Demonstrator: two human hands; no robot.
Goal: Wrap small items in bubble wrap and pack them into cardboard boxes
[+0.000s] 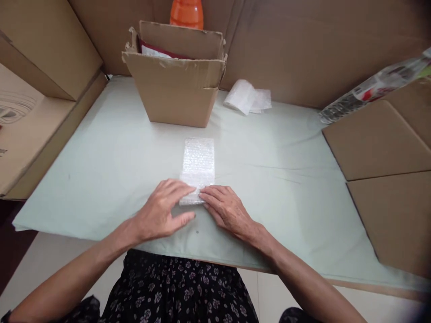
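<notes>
Where the tabletop (111,179) nears the middle of its front edge, a strip of bubble wrap (198,154) lies flat, long sides running front to back, set in from that edge. Its near part looks doubled over (layers hard to count). Left hand (164,206): loose, nothing clenched, thumb spread away from the fingers, fingertips at the strip's near left part. Right hand (227,208): fingers stretched out and close together, tips on the strip's near right part; thumb unclear, so can't tell if it pinches the wrap. The two hands' fingertips are near each other.

Beyond the strip, toward the back edge and left of center, an open cardboard box (178,92) with worn flaps; red-edged packet (158,52) inside, orange container (186,13) behind. Right of the box, by the back edge, a loosely rolled piece of bubble wrap (240,96). Back right corner: clear plastic bottle (370,87), red on its label, slanted in view. Right edge: large cardboard piece (393,215). Left edge: printed carton (33,116) alongside. Dark floral clothing (182,287) below the front edge.
</notes>
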